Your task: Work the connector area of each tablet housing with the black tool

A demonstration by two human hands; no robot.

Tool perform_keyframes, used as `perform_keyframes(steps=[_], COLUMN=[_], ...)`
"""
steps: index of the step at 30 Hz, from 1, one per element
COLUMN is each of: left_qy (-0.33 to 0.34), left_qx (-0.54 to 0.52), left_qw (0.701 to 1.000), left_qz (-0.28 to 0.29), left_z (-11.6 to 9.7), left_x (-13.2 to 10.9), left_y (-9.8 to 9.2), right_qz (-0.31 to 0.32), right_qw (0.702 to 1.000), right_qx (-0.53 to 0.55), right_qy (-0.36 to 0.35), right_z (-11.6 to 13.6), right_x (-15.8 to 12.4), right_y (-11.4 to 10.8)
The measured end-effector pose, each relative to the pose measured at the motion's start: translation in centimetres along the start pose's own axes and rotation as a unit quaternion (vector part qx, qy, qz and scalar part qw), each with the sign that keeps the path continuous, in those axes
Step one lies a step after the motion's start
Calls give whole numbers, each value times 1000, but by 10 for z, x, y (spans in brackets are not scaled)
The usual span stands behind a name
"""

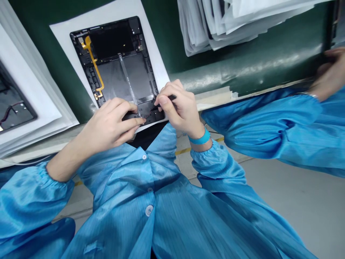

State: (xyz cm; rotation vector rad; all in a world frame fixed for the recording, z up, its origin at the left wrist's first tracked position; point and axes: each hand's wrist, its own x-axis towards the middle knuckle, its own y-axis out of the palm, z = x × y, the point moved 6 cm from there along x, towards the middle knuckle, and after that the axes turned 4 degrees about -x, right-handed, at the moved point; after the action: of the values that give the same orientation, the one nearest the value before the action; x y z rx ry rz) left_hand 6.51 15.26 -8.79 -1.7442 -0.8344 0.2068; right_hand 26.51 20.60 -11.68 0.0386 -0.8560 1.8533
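An opened tablet housing point(110, 79) lies on white sheets point(61, 36), with an orange flex cable point(96, 70) along its left side and a grey ribbon cable point(126, 77) down its middle. My left hand point(111, 124) rests at the housing's near end, its fingers apart and the fingertips touching the inside by the ribbon's lower end. My right hand point(179, 104) is closed around a thin dark tool point(172, 97) at the near right corner. The tool's tip points into the housing; its exact contact is too small to tell.
On the left, another dark housing point(16, 104) lies on stacked white sheets point(40, 97). A pile of white sheets point(229, 25) sits at the back right of the green table point(215, 72). Another person's blue sleeve point(269, 122) and hand point(330, 75) are at the right.
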Motion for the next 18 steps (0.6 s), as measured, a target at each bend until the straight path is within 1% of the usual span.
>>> perform_keyframes(steps=[6,13,18], left_qy=[30,28,18], left_qx=[32,35,37], left_qw=[999,999,999], left_qz=[-16,-17,-12], left_z=[-4,-8,-7], left_x=[-2,-3,-3], left_y=[-2,0,4], right_qz=[2,3,-34], right_qw=[1000,1000,999], right_qx=[-6,-18,-14], right_qy=[2,5,8], right_z=[1,1,-4], right_x=[0,0,-5], right_y=[-1,0,-4])
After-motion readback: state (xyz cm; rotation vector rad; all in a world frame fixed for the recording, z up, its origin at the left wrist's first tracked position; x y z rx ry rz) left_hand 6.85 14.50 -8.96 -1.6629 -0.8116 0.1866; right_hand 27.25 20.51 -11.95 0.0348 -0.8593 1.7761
